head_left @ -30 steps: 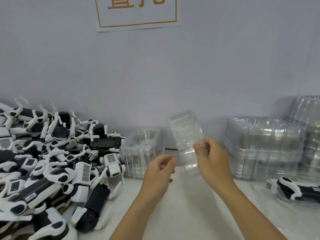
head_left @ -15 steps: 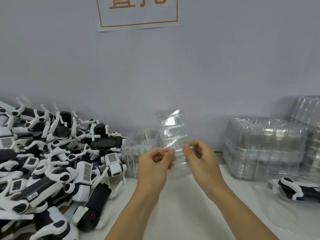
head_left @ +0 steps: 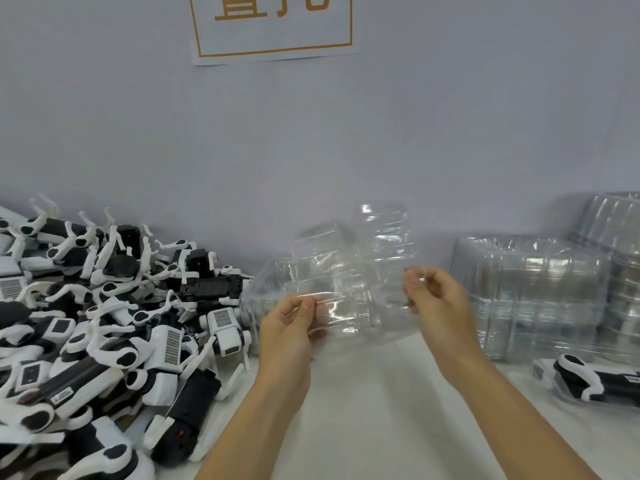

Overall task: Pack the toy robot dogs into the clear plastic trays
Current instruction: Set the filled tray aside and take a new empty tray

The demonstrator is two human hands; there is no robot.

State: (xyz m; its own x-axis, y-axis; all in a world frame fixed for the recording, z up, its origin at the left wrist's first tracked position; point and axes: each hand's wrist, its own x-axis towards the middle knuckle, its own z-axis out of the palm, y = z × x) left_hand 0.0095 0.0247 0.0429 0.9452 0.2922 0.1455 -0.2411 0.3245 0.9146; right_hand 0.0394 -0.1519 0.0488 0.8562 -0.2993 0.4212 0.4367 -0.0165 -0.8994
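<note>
A clear plastic tray (head_left: 360,282) hangs in the air above the middle of the table, spread open into two halves. My left hand (head_left: 291,323) pinches the edge of its left half. My right hand (head_left: 438,306) pinches the edge of its right half. A big heap of black-and-white toy robot dogs (head_left: 104,323) covers the left side of the table. One packed toy dog (head_left: 595,379) lies in a clear tray at the right edge.
Stacks of clear trays (head_left: 533,292) stand at the back right against the wall. Another clear tray (head_left: 256,306) sits behind my left hand, next to the heap. A white sign with orange letters (head_left: 273,26) hangs on the wall.
The right hand brought the tray to the centre, the left hand took hold of its edge, and both hands moved apart, spreading the tray open.
</note>
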